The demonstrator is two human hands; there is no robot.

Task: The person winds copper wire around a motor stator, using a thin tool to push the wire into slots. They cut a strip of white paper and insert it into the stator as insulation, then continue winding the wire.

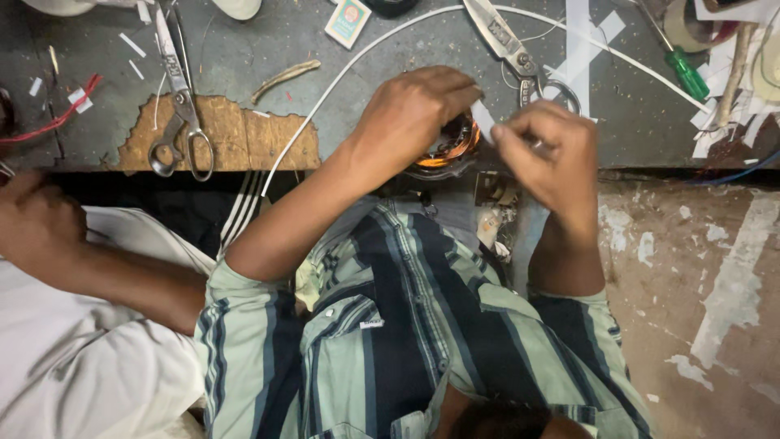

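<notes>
— Left hand [410,114]? Fingers [455,91] curled down over the copper-wound coil [445,149], gripping its top at the near edge of the desk [244,61].

— And the right hand [543,146]? Fingers [510,132] pinched shut on a narrow white paper strip [483,120], just beside the coil, touching its rim.

— Farther out? Scissors [520,57] behind the right hand, white cord [325,97] curving past the left wrist. Second scissors [180,106] far left on a chipped patch, green-handled screwdriver [686,73] and paper scraps [581,49] toward the right. Another person's arm [49,236] at the left edge, well apart.
</notes>
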